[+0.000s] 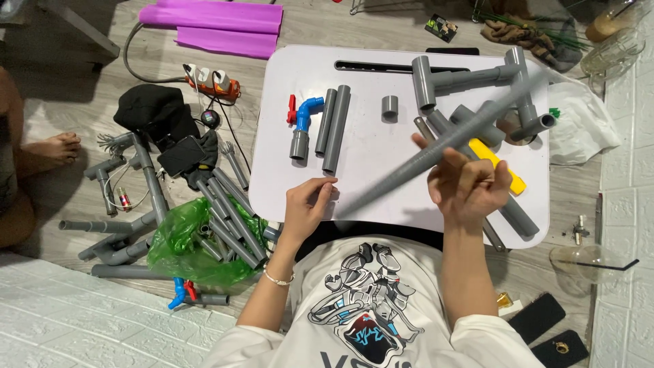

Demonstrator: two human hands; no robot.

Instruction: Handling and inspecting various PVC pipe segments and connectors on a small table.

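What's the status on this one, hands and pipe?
Right hand grips long grey pipe, blurred. Left hand rests on white table. Pipe fittings crowd the table.

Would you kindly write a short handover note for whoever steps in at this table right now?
Right hand: raised, gripping a long grey pipe, blurred.
Left hand: empty, resting on the white table.
On the table: two short grey pipes, a blue elbow fitting, a small coupling, a joined pipe assembly.
Spare pipes lie on the green bag.
Most pieces remain loose.
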